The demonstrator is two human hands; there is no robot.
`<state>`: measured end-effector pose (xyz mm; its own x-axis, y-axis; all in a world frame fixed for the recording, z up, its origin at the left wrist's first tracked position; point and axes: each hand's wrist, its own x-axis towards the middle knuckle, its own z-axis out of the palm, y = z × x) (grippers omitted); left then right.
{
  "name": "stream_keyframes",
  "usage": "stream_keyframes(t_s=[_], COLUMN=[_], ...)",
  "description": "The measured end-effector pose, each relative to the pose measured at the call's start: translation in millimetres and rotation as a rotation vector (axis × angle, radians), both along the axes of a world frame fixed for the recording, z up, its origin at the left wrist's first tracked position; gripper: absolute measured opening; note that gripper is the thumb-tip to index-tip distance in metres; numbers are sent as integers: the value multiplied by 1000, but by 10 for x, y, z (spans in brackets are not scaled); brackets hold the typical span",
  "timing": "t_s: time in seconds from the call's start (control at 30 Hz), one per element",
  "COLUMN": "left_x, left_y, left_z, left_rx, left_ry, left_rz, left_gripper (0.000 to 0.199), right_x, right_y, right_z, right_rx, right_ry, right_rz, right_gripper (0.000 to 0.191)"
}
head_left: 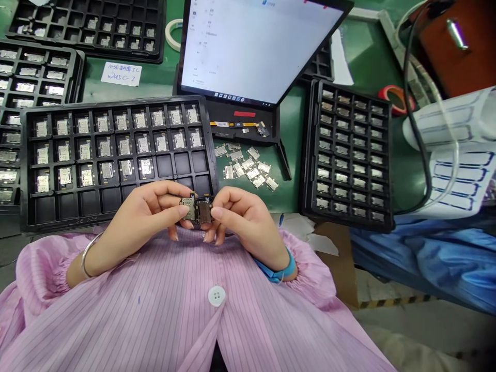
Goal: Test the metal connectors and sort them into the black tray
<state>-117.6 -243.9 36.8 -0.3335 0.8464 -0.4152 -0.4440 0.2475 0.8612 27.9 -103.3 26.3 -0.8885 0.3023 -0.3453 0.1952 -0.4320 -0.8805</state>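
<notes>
My left hand pinches a small circuit board with a silvery metal card holder between thumb and fingers. Right beside it, my right hand grips a similar small board with a darker face. The two boards sit edge to edge in front of my chest; whether they are joined I cannot tell. Just beyond my hands lies a black compartment tray, its upper rows filled with such boards. A loose cluster of the same small boards rests on the green table to the right of this tray.
A screen stands behind a black stand holding a flex cable. More filled trays lie at the right and the left. A handwritten label, white tape, red tape and a black cable are around.
</notes>
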Motion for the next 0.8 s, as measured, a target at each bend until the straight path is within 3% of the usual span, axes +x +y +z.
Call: stream_keyframes(t_s=[0.8], left_x=[-17], left_y=[-49], left_z=[-31], left_rx=[17], left_ry=[118], left_rz=[-55], left_gripper=[27], right_x=[-24], right_y=[1], right_z=[-40], right_rx=[170], right_ry=[-39], right_rz=[-52], right_gripper=[23])
